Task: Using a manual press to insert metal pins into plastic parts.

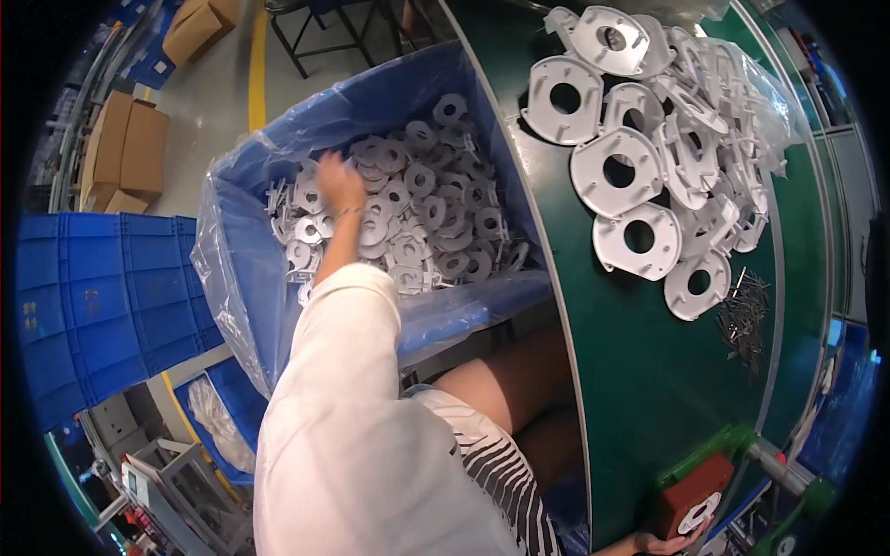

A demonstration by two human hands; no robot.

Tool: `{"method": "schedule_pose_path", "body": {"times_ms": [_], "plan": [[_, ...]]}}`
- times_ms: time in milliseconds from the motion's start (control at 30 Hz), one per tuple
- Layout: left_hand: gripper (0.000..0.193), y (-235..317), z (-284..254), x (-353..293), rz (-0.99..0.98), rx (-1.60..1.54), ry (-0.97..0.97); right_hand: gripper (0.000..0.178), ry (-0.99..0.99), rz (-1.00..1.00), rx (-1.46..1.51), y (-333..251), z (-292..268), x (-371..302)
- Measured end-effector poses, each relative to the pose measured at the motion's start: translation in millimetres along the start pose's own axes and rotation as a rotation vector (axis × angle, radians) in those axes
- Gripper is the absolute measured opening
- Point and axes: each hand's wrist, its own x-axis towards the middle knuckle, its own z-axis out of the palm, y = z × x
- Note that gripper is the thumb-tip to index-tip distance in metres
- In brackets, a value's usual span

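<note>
My left hand (341, 183) is over a pile of white plastic ring-shaped parts (422, 179) in a lined blue bin (357, 95). Motion blurs its fingers, so I cannot tell whether it holds one. At the lower right, my right hand (660, 543) is partly cut off by the picture's edge. Its fingers curl against a white plastic ring part (698, 513) lying at the reddish-brown block (695, 485) of a green-framed fixture (732, 441).
More white ring parts (619, 171) are heaped on the green tabletop (640, 371), beside a small pile of dark metal pins (744, 318). Stacked blue crates (102, 310) stand left of the bin. Cardboard boxes (125, 148) and a dark stool (329, 37) are beyond.
</note>
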Motion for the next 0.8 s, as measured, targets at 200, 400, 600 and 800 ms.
{"method": "schedule_pose_path", "body": {"times_ms": [200,400,600,800], "plan": [[0.082,-87.8,-8.9,-19.4,-0.475,0.063,-0.335,0.049,-0.022,-0.043,-0.026,-1.7,-0.5,6.3],[0.073,-20.2,-11.6,-36.7,-0.268,0.039,-0.465,0.048,-0.035,-0.066,-0.018,1.2,-2.7,4.4],[0.065,-27.6,-52.7,-75.5,0.104,-0.423,-0.551,0.047,-0.042,-0.098,0.001,-1.6,-3.5,4.8],[0.056,-92.8,-63.8,-58.8,-0.057,-0.227,-0.432,0.047,-0.021,-0.068,-0.097,6.6,-14.5,-3.1]]}}
